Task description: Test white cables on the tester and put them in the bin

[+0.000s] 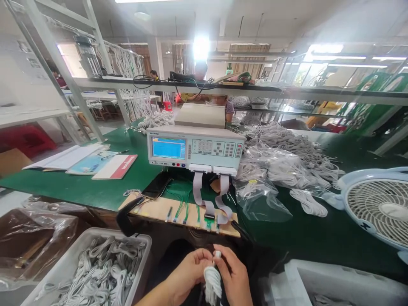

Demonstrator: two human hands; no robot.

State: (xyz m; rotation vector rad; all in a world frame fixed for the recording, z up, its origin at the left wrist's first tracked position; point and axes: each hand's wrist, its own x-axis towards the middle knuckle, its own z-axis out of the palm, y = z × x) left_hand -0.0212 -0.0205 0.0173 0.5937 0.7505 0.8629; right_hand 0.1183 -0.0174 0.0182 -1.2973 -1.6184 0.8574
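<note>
Head view: coiled white cable [213, 284] between left hand [188, 272] and right hand [234, 276].

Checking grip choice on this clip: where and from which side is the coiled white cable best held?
By the bundled coil body just below its plug end, from both sides. The coiled white cable hangs upright between the left hand and right hand, plug tip up at the fingertips. Gripping the coil probably keeps the loops together and leaves the plug free.
</note>
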